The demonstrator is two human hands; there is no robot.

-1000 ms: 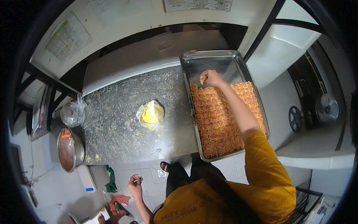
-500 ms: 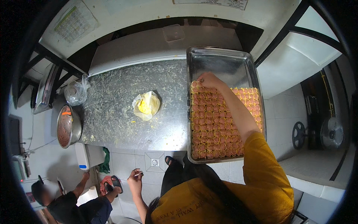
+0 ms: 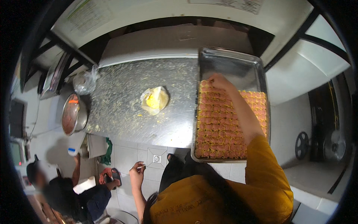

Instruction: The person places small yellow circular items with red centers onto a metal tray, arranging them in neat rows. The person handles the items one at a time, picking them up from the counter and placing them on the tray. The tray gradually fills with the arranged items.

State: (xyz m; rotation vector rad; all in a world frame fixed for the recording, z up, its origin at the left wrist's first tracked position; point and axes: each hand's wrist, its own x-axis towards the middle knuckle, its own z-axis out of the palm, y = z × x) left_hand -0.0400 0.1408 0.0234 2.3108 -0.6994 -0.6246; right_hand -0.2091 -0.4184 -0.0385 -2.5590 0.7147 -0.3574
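Note:
A large metal tray (image 3: 264, 112) at the right holds close rows of small round dumplings (image 3: 220, 125), pinkish on top with yellow wrapper edges. My right hand (image 3: 220, 81) bends down over the far left end of these rows. Its fingers are closed together at the last row; motion blur hides whatever is in them. My left hand (image 3: 138, 171) hovers past the table's near edge, above the floor. Its fingertips are pinched around something small and pale that I cannot make out. An open white wrapper (image 3: 156, 104) with yellow shreds inside sits mid-table.
On the left, a metal bowl (image 3: 82, 116) of pinkish filling stands near a clear plastic bag (image 3: 85, 83). A co-worker (image 3: 61, 194) in dark clothes is at lower left, one arm reaching to a white bin (image 3: 96, 146). A fan (image 3: 333, 145) stands far right.
The whole view has shifted, carrying the table and tray rightward. My right hand stays at the far row; my left has risen slightly. The co-worker's bin lid has been lifted.

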